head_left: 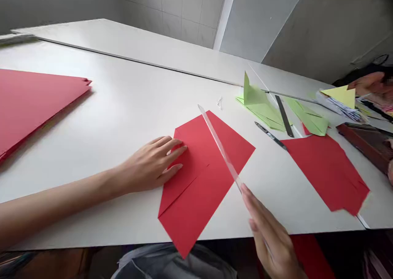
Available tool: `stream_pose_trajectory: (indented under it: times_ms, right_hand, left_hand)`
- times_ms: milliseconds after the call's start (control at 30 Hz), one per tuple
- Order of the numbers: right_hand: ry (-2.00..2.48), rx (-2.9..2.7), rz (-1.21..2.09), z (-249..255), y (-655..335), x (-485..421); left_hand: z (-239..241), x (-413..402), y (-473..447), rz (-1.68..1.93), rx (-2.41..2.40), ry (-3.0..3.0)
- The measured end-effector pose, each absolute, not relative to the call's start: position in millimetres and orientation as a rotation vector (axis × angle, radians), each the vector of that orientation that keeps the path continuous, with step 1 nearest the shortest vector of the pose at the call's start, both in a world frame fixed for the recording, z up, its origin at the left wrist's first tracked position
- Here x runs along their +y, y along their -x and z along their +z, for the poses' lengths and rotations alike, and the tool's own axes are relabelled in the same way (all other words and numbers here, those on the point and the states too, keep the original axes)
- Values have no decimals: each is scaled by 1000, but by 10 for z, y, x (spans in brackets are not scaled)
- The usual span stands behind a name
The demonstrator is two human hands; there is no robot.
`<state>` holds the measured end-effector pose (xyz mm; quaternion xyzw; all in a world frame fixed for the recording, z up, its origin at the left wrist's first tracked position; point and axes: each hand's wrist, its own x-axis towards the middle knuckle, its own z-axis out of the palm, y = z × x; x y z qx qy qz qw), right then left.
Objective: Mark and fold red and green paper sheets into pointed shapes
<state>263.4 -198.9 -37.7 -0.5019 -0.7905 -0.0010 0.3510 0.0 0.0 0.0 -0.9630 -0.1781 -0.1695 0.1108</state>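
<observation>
A red sheet of paper (202, 193), creased and partly folded over, lies flat and aslant on the white table (132, 103) with its lowest corner poking past the near edge, while a thin clear strip (219, 145), slightly blurred, slants across above it.

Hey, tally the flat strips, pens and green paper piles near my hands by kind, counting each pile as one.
Flat strips: 2, the clear strip in your right hand and the dark strip on the table
Pens: 1, the dark pen
Green paper piles: 2, the near-left pile and the far-right pile
Total: 5
</observation>
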Motion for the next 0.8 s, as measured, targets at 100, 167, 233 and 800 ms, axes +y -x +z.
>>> stream_pose_trajectory:
  times_ms: [100, 167, 233, 800]
  right_hand:
    - [1394, -2016, -6, -375, -2687, -1986]
    - [1424, -2021, 15, -375, -2707, -1989]
    - [1421, -2050, 51, -377, -2717, -1992]
    - [1335, -2197, 42, -330, -2799, -1970]
  left_hand:
    - [22, 8, 13, -485, -544, 2833]
    - [27, 13, 18, -488, -539, 2836]
    - [26, 17, 20, -496, -527, 2839]
    - [11, 17, 49, -456, -589, 2886]
